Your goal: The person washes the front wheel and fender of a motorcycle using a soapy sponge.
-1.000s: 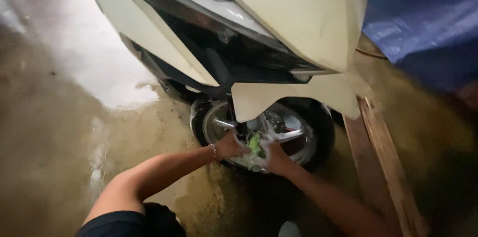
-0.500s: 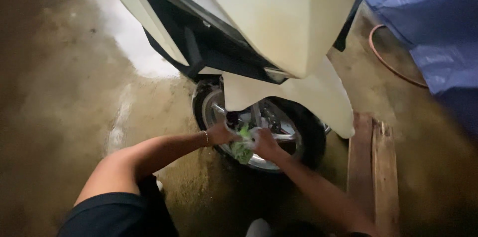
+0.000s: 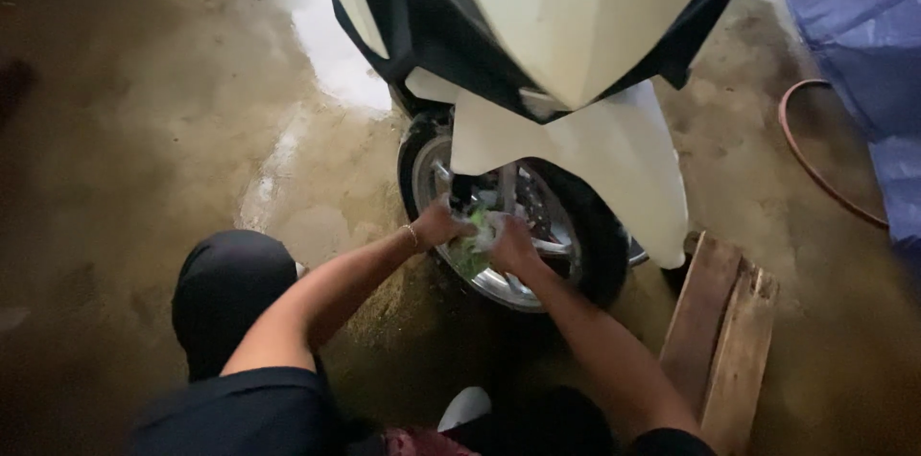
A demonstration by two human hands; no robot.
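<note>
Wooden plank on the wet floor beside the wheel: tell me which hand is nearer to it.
Right. The right hand is on the silver wheel rim, on the side toward the brown wooden plank; the left hand is farther away.

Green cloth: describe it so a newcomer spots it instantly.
Find the white scooter; below its fender is the front wheel. Against the silver rim, both hands, left and right, press a crumpled green cloth, the only green thing there.

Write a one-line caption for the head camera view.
Both hands, left and right, press a green sponge against a scooter's front wheel.
</note>
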